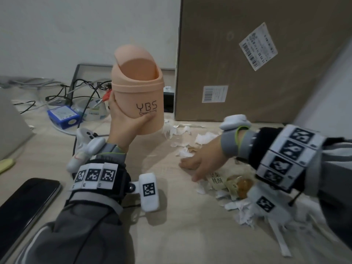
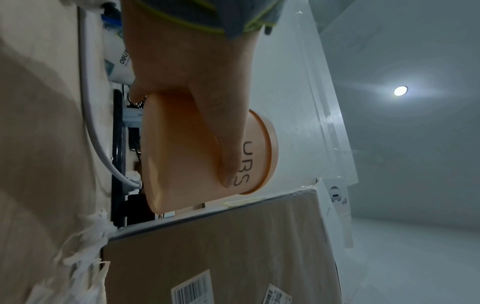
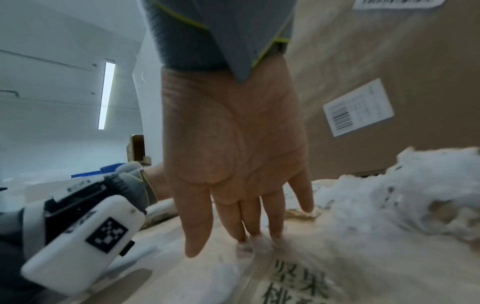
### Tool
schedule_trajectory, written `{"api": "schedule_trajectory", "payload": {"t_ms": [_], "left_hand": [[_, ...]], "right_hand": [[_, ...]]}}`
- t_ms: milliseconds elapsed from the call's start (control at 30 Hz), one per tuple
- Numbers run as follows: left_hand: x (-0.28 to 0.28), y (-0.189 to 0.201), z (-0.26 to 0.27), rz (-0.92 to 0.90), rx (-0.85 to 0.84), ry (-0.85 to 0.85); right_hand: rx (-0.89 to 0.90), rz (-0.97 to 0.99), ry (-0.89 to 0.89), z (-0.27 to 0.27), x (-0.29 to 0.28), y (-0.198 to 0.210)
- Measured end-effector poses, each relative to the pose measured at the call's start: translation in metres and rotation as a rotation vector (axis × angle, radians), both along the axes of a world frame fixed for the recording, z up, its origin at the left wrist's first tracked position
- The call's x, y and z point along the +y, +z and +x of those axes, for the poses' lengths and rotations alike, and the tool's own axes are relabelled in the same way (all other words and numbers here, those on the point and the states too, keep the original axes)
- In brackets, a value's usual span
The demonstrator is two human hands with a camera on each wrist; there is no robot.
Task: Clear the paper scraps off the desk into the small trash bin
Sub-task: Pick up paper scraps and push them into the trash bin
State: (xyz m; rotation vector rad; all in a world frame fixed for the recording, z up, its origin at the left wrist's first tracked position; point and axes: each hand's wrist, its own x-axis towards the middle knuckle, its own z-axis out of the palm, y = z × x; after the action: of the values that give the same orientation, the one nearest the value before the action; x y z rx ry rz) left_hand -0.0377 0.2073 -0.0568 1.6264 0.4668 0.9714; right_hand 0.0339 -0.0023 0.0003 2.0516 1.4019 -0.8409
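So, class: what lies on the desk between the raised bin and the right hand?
Torn white paper scraps on bare desk, in the head view.

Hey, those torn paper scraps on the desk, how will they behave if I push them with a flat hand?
The paper scraps look thin and crumpled, so probably light and floppy. They lie loose, so they would likely scatter rather than slide together. The right hand, flat, may slip over some.
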Motion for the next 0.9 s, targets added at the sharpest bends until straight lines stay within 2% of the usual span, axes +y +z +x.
{"api": "schedule_trajectory", "payload": {"t_ms": [67,100,200,267,367,467,600,733,800,900], "left_hand": [[0.001,-0.002,0.000,0.003,0.005,0.008],[0.003,-0.003,-0.001,0.004,0.006,0.011],[0.011,-0.007,-0.005,0.012,0.015,0.015],[0.016,-0.009,-0.007,0.013,0.020,0.027],[0.026,-0.011,-0.010,0.010,0.017,0.047],[0.032,-0.015,-0.012,0.000,0.005,0.050],[0.032,-0.017,-0.011,-0.035,-0.020,0.036],[0.029,-0.017,-0.007,-0.013,-0.022,0.023],[0.028,-0.017,-0.006,0.003,-0.017,0.020],[0.027,-0.017,-0.006,0.019,-0.010,0.018]], "right_hand": [[0.025,0.058,-0.057,0.008,-0.008,0.011],[0.036,0.152,-0.082,0.012,-0.006,0.015],[-0.032,0.439,-0.132,0.027,0.024,0.011],[-0.083,0.499,-0.167,0.038,0.050,0.004],[-0.047,0.488,-0.199,0.050,0.086,-0.008],[-0.109,0.320,-0.174,0.057,0.104,-0.022],[0.003,0.133,-0.229,0.060,0.082,-0.029],[0.007,-0.001,-0.191,0.053,0.036,-0.003],[-0.009,0.078,-0.196,0.049,0.028,0.011],[-0.083,0.343,-0.196,0.047,0.050,0.015]]}}
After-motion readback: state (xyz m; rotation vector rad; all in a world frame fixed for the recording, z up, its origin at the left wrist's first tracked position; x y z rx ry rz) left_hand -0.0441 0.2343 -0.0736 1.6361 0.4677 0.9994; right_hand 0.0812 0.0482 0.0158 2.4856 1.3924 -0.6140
